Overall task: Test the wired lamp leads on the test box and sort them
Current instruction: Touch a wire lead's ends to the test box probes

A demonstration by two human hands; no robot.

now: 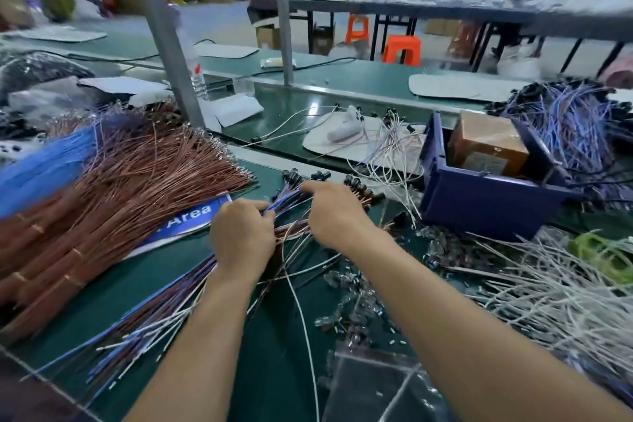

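A loose bundle of wired lamp leads (pixel 164 315), blue, brown and white, runs from the near left up to the table's middle, where small black lamp heads (pixel 356 183) fan out. My left hand (pixel 241 236) grips this bundle around its upper part. My right hand (pixel 337 212) lies over the same leads just to the right, its fingers curled onto the wires below the black heads. A blue bin (pixel 479 195) with a brown box (pixel 486 144) inside stands at right.
Big tied bundles of brown leads (pixel 113 195) and blue leads (pixel 41 168) fill the left. White leads (pixel 555 288) heap at right, purple ones (pixel 565 123) behind the bin. A grey post (pixel 164 38) rises ahead. A clear plastic box (pixel 373 384) sits near the front edge.
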